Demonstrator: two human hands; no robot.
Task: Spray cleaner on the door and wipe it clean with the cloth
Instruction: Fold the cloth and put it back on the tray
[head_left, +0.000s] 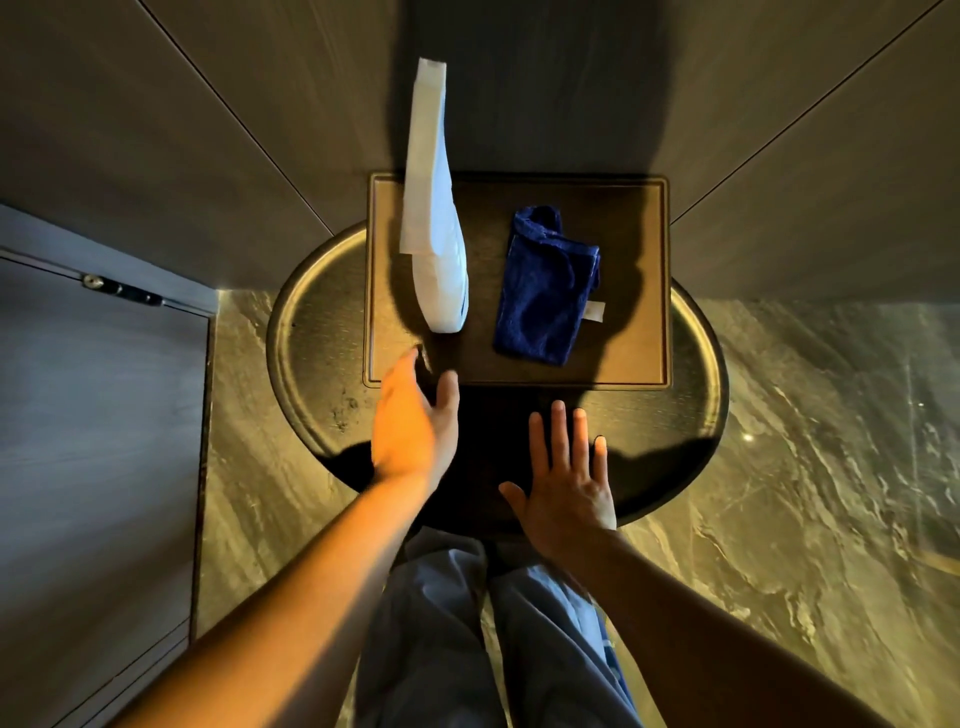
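Okay, top-down head view. A round dark metal-rimmed surface (311, 332) stands against a grey panelled wall (779, 130). On it lies a rectangular dark wooden tray (639, 364) with a grooved border, its far edge at the wall. A white plastic spray bottle (434, 218) stands on the left part of the tray, its tall neck and head stretched up toward the wall by the wide lens; which way the nozzle faces is hard to tell. Just beside it, to the right and not touching, a dark blue folded terry cloth (545, 291) lies flat on the tray, with a small white tag (594, 310) sticking out of its right edge.

The left hand (413, 415) is over the tray's near left corner, close to the bottle's base but not touching it; fingers spread and slightly curled, thumb apart, nothing gripped. Fingertips are a bit blurred. The right hand (566, 478) is flat, palm down, fingers splayed, over the shadowed near part of the round surface, short of the tray's near edge; empty too. Cannot tell if it rests on the surface or hovers just above.

A grey door (104, 441) fills the left side, with a dark metal fitting (122, 290) on its top edge. Floor (805, 467) is glossy marble-look tile, brown-gold veining. The person's light grey-blue trousers (431, 623) show below, between the two bare forearms. The person's dark shadow falls across the tray and wall.
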